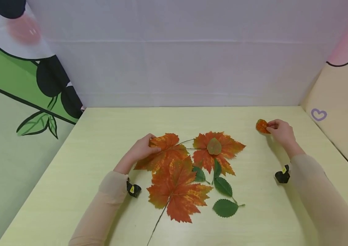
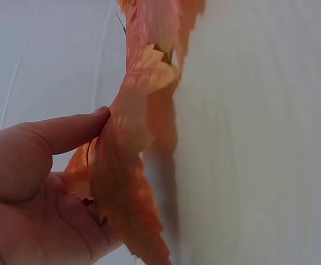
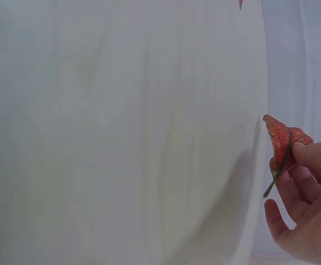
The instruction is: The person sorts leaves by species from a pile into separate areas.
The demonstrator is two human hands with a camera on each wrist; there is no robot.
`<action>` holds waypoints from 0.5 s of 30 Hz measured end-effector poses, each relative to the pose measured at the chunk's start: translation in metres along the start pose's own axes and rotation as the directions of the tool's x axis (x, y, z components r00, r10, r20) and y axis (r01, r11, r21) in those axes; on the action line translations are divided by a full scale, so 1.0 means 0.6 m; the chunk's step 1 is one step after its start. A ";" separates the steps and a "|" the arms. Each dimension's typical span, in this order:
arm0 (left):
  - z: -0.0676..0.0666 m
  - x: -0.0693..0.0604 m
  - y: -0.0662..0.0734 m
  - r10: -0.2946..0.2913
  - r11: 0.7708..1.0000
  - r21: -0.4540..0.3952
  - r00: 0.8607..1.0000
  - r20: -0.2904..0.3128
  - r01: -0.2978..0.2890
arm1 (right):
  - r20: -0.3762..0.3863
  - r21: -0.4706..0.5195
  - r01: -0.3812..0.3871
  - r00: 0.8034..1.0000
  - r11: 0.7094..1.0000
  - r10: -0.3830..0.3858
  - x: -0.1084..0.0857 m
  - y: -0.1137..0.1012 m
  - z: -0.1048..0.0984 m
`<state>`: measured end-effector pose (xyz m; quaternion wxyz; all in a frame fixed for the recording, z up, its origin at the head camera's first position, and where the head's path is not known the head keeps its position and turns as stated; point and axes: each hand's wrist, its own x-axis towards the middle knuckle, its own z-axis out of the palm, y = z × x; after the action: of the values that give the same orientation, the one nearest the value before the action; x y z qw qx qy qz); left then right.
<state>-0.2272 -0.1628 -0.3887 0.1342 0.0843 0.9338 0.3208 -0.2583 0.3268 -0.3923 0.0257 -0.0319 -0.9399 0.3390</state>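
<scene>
My left hand (image 1: 143, 148) holds the edge of an orange-red maple leaf (image 1: 165, 155); in the left wrist view the thumb of the hand (image 2: 44, 182) presses on the leaf (image 2: 124, 176), with fingers behind it. At the right, my right hand (image 1: 282, 132) pinches a small round orange leaf (image 1: 262, 126) above the table. The right wrist view shows this small leaf (image 3: 283, 146) with its green stem, between thumb and fingers of the hand (image 3: 306, 199).
A large maple leaf (image 1: 178, 191) with a long stem lies in front. Another maple leaf (image 1: 203, 160) bears a small greenish leaf (image 1: 214, 146). Several green leaves (image 1: 225, 208) lie nearby on the table (image 1: 69, 191). A pale cloth wall (image 1: 192, 68) stands behind.
</scene>
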 end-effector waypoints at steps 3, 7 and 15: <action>-0.004 0.002 -0.002 0.031 0.999 0.009 0.999 0.007 -0.031 | -0.023 0.039 -0.073 0.997 0.997 0.073 0.009 0.005 -0.005; -0.004 0.005 -0.005 0.048 0.999 0.015 0.999 0.016 -0.048 | -0.029 0.080 -0.165 0.985 0.983 0.167 0.020 0.019 -0.011; -0.005 0.008 -0.007 0.022 0.999 0.029 1.000 0.020 -0.023 | -0.061 0.106 -0.217 0.973 0.970 0.224 0.041 0.039 -0.024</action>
<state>-0.2330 -0.1666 -0.3901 0.1385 0.1000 0.9360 0.3079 -0.2808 0.3560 -0.3957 0.0235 -0.1471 -0.9112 0.3842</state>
